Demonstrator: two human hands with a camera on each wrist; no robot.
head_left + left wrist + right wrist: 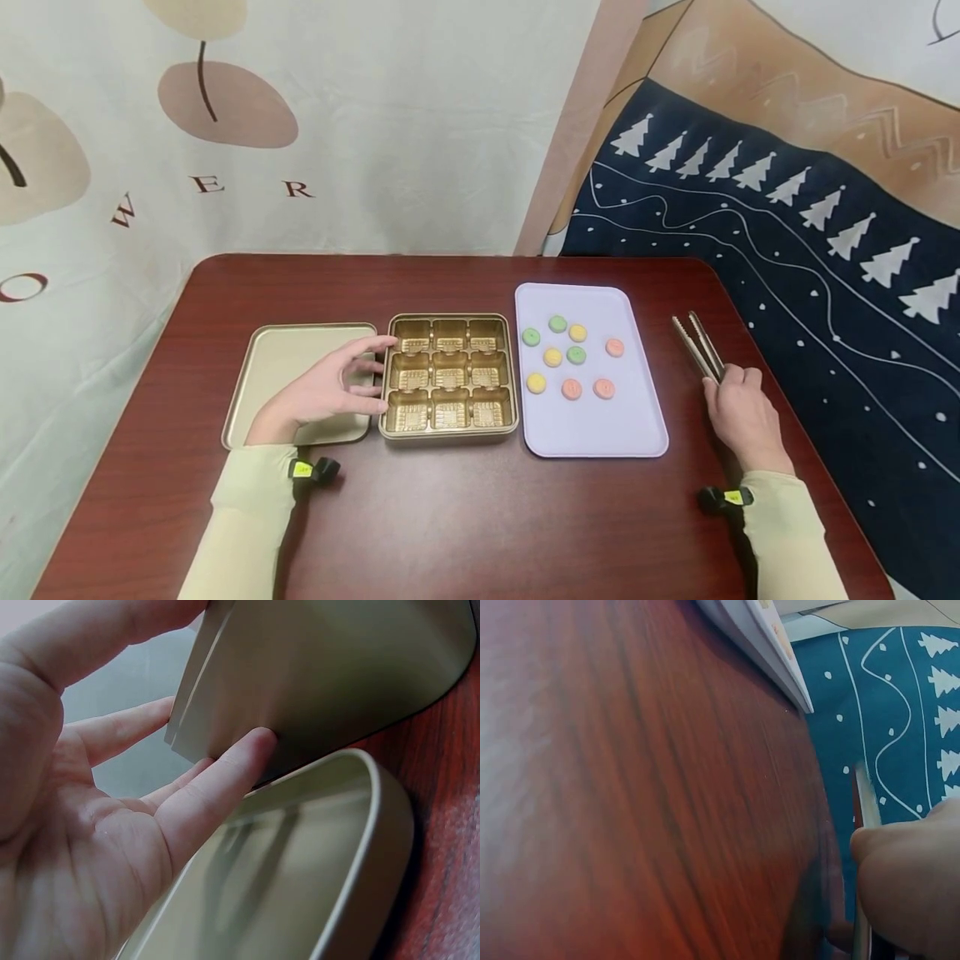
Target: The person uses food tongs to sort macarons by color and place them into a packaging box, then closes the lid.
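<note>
- Head view: the left hand (326,392) lies with fingers spread and nearly straight over the right part of the gold lid (279,367), fingertips against the left wall of the gold nine-compartment tin (448,434); it grips nothing, and the contact reads as steadying the tin.
- The right hand (738,412) rests on the dark red table (465,517), fingers curled over the handle end of the metal tongs (697,343), whose tips point away from the person.
- Between the hands sits the lilac tray (600,437), just right of the tin, bearing nine small round sweets (570,357) in green, yellow and pink; the tongs lie well right of the tray, near the table edge.
- All nine compartments of the tin look empty.
- Left wrist view: the left hand's fingers (225,776) are straight, one fingertip pressing the tin's outer wall (337,667); the lid's rim (379,817) lies below the palm.
- Right wrist view: the right hand (911,889) is closed on the tongs (864,799); the grip looks like a pinch, though blur hides the fingers. The tray's edge (769,645) shows far off across the table (645,787).
</note>
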